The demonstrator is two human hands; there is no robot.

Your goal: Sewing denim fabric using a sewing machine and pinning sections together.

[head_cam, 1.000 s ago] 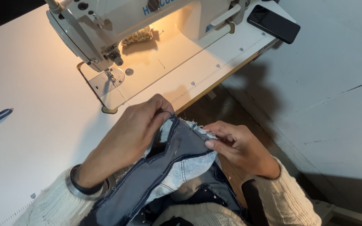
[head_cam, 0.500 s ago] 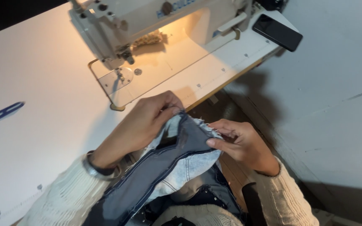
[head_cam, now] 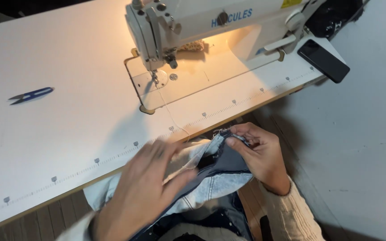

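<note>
The denim (head_cam: pixel 211 178) lies in the person's lap, just below the front edge of the worktop (head_cam: pixel 68 134), not yet under the sewing machine (head_cam: pixel 188 31). The right hand (head_cam: pixel 258 154) pinches the frayed top edge between thumb and fingers, probably to keep the layers lined up. The left hand (head_cam: pixel 150 187) is blurred; it lies flat and spread on the fabric, fingers open, seemingly smoothing it so the edge stays taut. A thread (head_cam: pixel 173 116) runs from the needle area down to the cloth, so the piece stays tied to the machine. Blue snips (head_cam: pixel 31 95) lie well apart to the left, within reach. A dark phone (head_cam: pixel 323 60) rests at the worktop's right corner, clear of the sewing area.
</note>
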